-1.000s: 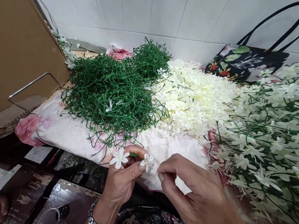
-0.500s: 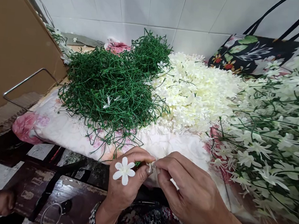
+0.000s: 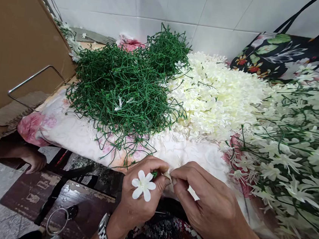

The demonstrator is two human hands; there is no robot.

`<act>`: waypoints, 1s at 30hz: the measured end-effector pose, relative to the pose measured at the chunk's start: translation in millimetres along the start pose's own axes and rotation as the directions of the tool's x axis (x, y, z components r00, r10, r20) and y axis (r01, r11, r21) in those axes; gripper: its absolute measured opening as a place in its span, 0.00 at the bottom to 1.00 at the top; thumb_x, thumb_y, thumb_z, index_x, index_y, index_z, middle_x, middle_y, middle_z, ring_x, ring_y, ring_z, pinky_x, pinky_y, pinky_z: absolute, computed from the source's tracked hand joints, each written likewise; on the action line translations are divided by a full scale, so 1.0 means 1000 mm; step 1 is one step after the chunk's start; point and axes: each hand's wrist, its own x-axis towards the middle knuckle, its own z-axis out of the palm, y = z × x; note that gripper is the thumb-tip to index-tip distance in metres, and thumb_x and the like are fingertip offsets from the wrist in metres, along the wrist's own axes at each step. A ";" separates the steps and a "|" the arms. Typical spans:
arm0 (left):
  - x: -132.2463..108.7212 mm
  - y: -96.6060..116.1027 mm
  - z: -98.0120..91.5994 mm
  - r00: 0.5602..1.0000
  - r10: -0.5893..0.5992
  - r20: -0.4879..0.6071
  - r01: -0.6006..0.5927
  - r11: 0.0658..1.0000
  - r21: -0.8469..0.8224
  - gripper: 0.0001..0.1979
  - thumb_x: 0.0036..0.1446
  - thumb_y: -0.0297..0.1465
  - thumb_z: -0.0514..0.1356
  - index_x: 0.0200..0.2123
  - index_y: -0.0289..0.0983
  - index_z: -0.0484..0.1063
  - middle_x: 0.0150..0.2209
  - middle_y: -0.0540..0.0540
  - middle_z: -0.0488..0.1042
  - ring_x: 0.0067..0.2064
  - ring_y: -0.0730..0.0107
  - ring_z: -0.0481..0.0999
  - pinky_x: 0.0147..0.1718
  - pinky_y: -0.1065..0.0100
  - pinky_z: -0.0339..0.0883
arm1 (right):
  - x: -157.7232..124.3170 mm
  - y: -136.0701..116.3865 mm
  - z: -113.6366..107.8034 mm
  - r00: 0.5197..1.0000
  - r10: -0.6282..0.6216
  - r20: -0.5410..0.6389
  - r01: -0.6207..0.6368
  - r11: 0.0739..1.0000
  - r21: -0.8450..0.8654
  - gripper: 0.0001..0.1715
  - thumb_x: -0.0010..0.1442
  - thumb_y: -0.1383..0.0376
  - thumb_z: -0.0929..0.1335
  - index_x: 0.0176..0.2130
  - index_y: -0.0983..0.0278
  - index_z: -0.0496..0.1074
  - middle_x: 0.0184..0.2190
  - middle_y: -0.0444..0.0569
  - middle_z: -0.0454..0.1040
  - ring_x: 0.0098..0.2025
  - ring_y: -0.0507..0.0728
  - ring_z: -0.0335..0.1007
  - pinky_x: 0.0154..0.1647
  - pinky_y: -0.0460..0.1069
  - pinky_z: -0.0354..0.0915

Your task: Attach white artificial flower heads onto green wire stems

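Note:
My left hand [image 3: 142, 211] is closed in a pinch on a green plastic flower stem [image 3: 154, 173]. One open white artificial flower [image 3: 143, 185] rests against the back of that hand. Fingertips of my right hand [image 3: 210, 204] meet the left ones and pinch a small white petal piece [image 3: 168, 176], partly hidden by the fingers. Another white petal [image 3: 193, 193] shows below the right index finger. Beyond my hands lie a tangled pile of green stems [image 3: 119, 88] and a heap of loose white blossoms [image 3: 215, 98].
Assembled white flowers with stems [image 3: 292, 160] are heaped at the right. A floral cloth [image 3: 69, 133] covers the work surface. A black floral bag [image 3: 282, 56] leans on the tiled wall; a cardboard box [image 3: 27, 44] stands left. Another person's hand [image 3: 34, 158] is near a brown wooden bench [image 3: 82, 202].
The view has shifted slightly, moving the scene right. My hands stay together at the white piece. The other person's hand has moved up and right.

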 end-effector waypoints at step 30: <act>-0.013 -0.010 0.004 0.947 -0.266 0.177 0.319 0.815 -0.484 0.13 0.61 0.38 0.56 0.40 0.39 0.78 0.34 0.44 0.73 0.25 0.72 0.67 0.22 0.70 0.61 | -0.009 0.012 0.002 0.985 0.104 -0.139 -0.085 0.987 0.137 0.06 0.59 0.74 0.64 0.32 0.64 0.67 0.24 0.42 0.68 0.24 0.48 0.65 0.25 0.43 0.63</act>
